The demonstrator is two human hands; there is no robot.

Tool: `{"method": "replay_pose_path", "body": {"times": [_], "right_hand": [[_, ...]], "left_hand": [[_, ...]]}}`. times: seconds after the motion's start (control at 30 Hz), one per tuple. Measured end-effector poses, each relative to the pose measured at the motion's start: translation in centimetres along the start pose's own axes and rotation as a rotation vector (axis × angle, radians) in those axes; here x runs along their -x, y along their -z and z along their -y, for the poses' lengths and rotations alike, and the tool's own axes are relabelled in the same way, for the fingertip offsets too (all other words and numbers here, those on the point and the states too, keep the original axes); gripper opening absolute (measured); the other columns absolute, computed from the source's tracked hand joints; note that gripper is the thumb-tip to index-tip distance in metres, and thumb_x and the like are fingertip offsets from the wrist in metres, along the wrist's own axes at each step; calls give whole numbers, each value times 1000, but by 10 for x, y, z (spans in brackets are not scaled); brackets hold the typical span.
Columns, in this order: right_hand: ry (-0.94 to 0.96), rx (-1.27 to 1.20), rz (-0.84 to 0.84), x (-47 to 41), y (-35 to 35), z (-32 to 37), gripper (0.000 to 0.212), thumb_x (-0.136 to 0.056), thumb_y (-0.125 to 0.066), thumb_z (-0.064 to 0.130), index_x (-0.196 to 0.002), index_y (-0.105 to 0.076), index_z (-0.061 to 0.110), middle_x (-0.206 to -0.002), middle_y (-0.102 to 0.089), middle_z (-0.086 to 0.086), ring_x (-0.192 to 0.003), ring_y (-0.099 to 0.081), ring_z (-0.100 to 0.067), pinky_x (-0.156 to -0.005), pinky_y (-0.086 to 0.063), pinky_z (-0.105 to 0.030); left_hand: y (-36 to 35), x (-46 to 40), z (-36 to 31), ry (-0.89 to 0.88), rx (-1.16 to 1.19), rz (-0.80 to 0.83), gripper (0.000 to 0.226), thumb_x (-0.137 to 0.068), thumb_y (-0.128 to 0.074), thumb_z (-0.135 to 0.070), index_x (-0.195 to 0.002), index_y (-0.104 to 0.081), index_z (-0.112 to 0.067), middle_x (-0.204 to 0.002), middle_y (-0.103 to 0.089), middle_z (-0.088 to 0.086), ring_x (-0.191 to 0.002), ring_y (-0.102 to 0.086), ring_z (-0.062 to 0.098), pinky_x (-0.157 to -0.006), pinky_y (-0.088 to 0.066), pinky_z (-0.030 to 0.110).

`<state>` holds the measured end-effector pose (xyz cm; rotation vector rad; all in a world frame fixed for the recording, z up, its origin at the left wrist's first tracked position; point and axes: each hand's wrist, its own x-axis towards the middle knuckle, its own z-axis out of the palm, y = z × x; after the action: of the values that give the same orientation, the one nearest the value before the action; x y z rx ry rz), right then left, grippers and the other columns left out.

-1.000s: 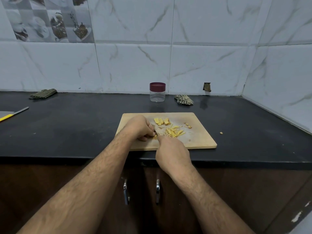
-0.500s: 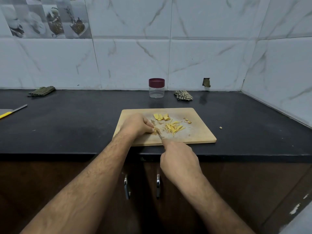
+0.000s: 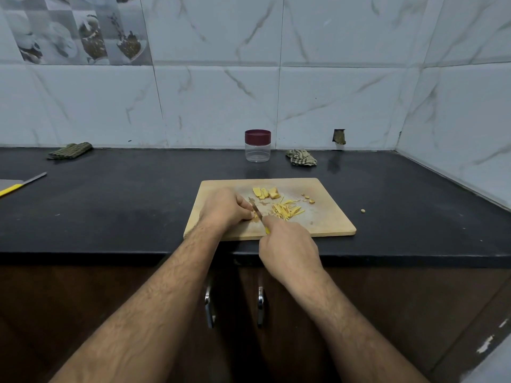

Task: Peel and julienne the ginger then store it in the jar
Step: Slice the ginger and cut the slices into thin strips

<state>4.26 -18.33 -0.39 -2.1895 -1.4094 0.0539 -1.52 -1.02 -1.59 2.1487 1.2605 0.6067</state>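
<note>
Gripping knife in right hand, fingers curled round handle, blade lying on board. Left hand pinching ginger piece beside blade, piece mostly hidden. Strips lying just right of blade; slices sitting behind. Jar standing lidded at wall, well apart.

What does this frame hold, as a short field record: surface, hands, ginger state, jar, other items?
surface: wooden cutting board on a black counter
left hand: fingers curled, holding a ginger piece down on the board
right hand: grip on a knife with a yellow handle, blade beside the left fingertips
ginger: julienned strips mid-board; uncut slices behind them; small scraps to the right
jar: at the wall, maroon lid on, looks empty
other: second knife far left; two cloths
</note>
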Motion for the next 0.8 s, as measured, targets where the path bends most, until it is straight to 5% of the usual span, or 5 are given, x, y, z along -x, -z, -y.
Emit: {"method": "replay_pose_path", "body": {"times": [0.37, 0.57, 0.7, 0.8], "right_hand": [[-14, -12, 20, -8, -1, 0, 46, -93, -43, 17, -137, -53, 27, -119, -63, -3, -108, -57, -25, -79, -46, -33], [-13, 4, 54, -15, -4, 5, 45, -92, -45, 14, -134, -55, 27, -117, -64, -4, -107, -58, -26, -76, -44, -31], [17, 63, 52, 5, -3, -3, 45, -92, -43, 13, -134, -52, 25, -106, -62, -5, -88, -51, -23, -67, -42, -32], [21, 72, 29, 14, 0, -9, 44, -93, -43, 15, -136, -52, 25, -108, -62, -2, -97, -57, -23, -71, -47, -33]], "left_hand": [[0, -2, -1, 0, 0, 7, 23, -75, -83, -25, -60, -70, -35, -86, -72, -21, -93, -66, 6, -91, -55, 38], [-1, -3, 1, 1, -2, 3, 21, -76, -83, -24, -61, -70, -33, -88, -74, -18, -93, -66, 7, -92, -54, 38], [-1, -3, -1, 14, -21, 0, 19, -77, -82, -26, -63, -71, -34, -84, -72, -17, -91, -65, 8, -89, -55, 37], [-1, -2, 0, 21, -17, -7, 18, -77, -82, -27, -63, -71, -33, -82, -71, -17, -90, -65, 8, -88, -55, 37]]}}
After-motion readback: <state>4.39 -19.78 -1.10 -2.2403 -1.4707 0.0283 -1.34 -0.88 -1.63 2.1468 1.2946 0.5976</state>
